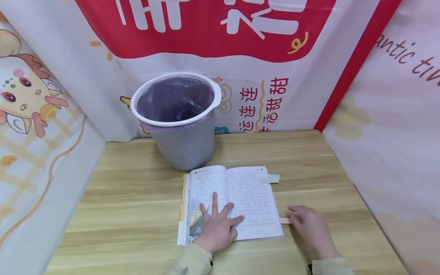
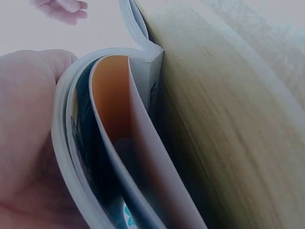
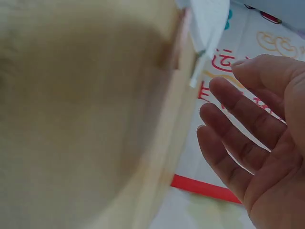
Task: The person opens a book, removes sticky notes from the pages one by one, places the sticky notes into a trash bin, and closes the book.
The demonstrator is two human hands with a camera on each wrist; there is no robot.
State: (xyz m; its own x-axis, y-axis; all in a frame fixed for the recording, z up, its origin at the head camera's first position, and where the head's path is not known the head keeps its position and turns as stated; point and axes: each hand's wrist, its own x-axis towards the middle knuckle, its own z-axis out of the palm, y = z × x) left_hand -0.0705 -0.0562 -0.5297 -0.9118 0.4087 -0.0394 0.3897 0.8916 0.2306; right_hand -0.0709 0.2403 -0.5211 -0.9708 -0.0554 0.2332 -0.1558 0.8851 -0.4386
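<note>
Sleeves, head view: two, pale beige, at the lower edge; left sleeve (image 1: 193,260) and right sleeve (image 1: 330,266).
Left hand (image 1: 217,230): one, palm down on the book (image 1: 253,204), fingers fanned wide over the left page and across the gutter to the right page.
Right hand (image 1: 311,229): one, just beyond the book's right edge, beside the pink tab; thumb and fingers loosely bent, holding nothing.
Book: one, lying open on the wooden table (image 1: 130,214), beneath the left hand and to the left of the right hand; printed text on both pages, a picture on the lower left page.
Tabs: two, jutting from the right edge; a pale green tab (image 1: 271,178) near the top, a pink tab (image 1: 285,220) lower down.
Bin (image 1: 187,151): one, grey with a white rim, standing behind the book; one purple liner (image 1: 173,95) inside.
Left wrist view, book: leaves bowed into a curve beside the palm, an orange inner face (image 2: 112,90) showing; the other hand small at upper left.
Right wrist view, hand: four fingers and thumb apart, slightly bent, well clear of the table surface; book pages and the pink tab beyond the fingertips.
</note>
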